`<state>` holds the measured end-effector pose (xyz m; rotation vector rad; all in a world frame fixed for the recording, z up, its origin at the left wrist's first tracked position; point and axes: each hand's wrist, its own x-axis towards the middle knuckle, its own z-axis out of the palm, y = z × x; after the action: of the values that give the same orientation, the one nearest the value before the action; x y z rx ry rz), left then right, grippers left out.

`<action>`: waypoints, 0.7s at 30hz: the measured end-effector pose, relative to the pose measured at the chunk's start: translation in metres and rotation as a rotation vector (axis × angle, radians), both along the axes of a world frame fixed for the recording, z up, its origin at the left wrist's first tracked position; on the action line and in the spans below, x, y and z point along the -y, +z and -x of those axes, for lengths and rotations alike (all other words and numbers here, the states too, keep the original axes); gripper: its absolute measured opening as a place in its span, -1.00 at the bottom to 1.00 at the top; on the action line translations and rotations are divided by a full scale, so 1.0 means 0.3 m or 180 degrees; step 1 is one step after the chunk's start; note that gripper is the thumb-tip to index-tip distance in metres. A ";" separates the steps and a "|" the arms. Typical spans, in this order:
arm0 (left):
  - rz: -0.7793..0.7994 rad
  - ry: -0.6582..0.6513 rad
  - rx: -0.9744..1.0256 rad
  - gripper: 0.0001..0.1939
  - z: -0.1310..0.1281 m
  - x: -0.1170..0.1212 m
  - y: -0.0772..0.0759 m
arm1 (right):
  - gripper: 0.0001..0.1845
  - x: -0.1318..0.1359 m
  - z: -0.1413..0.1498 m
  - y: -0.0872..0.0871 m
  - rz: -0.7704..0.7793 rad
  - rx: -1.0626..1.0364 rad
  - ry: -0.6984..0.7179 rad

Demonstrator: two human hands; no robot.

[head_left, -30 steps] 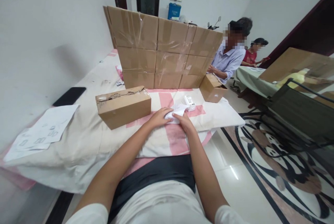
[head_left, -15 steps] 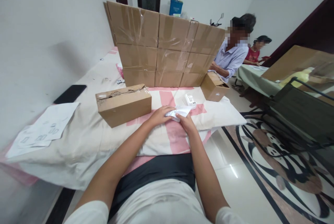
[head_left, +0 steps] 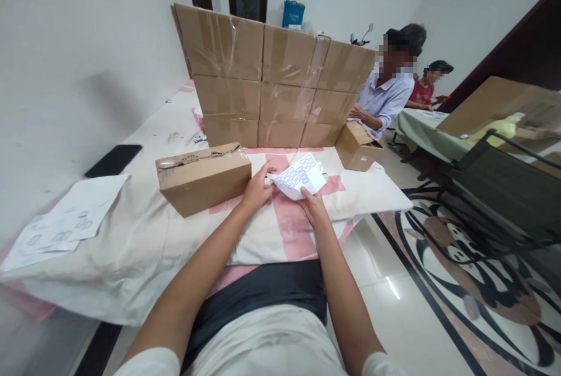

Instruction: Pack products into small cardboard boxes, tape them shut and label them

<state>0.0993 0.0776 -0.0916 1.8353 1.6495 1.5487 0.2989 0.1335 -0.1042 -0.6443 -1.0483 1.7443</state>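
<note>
A white sheet of paper [head_left: 302,176] printed with rows of small outlined shapes is spread at a tilt above the table. My right hand [head_left: 312,205] grips its lower edge, thumb on top. At the left corner of the sheet is my left hand [head_left: 258,186], closed lightly on that corner with the forefinger raised. Behind the paper, a small white object [head_left: 325,176] is mostly hidden. To the left of my left hand stands a closed cardboard box [head_left: 205,184], taped along its top.
A tall panel of taped cardboard [head_left: 284,83] stands across the table. A smaller box [head_left: 358,147] sits to its right, near a person in a light shirt [head_left: 385,95]. Printed papers [head_left: 94,197] and a black phone [head_left: 114,161] lie left. A chair [head_left: 504,189] stands right.
The paper has gone from folded and crumpled between my hands to opened out, its printed side showing. My left hand has moved slightly left, away from my right hand.
</note>
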 end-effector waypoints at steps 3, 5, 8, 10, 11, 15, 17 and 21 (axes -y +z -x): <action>0.0032 -0.0087 0.0124 -0.34 -0.006 -0.004 -0.009 | -0.47 -0.001 0.012 -0.012 -0.0168 0.0031 -0.0142; 0.0037 -0.0136 0.0190 -0.42 -0.011 -0.003 -0.010 | -0.46 -0.002 0.017 -0.016 -0.0243 -0.0030 -0.0310; 0.0012 -0.0172 0.0266 -0.59 -0.013 0.004 -0.002 | -0.43 -0.007 0.019 -0.017 -0.0268 -0.0134 -0.0556; -0.0016 -0.0146 0.0305 -0.77 -0.010 0.010 0.005 | -0.41 -0.010 0.017 -0.015 -0.0296 -0.0145 -0.0631; -0.0028 -0.0120 0.0323 -0.83 -0.007 0.012 0.008 | -0.40 -0.011 0.016 -0.012 -0.0310 -0.0137 -0.0654; -0.0026 -0.0030 0.0386 -0.70 0.004 0.007 0.006 | -0.39 -0.008 0.014 -0.001 -0.0282 -0.0095 -0.0712; -0.0018 -0.0010 0.0387 -0.67 0.007 0.001 -0.001 | -0.40 -0.001 0.011 0.001 -0.0329 -0.0077 -0.0706; -0.0015 -0.0028 0.0216 -0.73 -0.002 -0.002 -0.009 | -0.34 0.022 -0.001 -0.010 -0.0624 -0.0029 -0.0716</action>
<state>0.0999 0.0783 -0.0943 1.7696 1.6071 1.5942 0.2993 0.1268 -0.1073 -0.6049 -1.0811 1.4297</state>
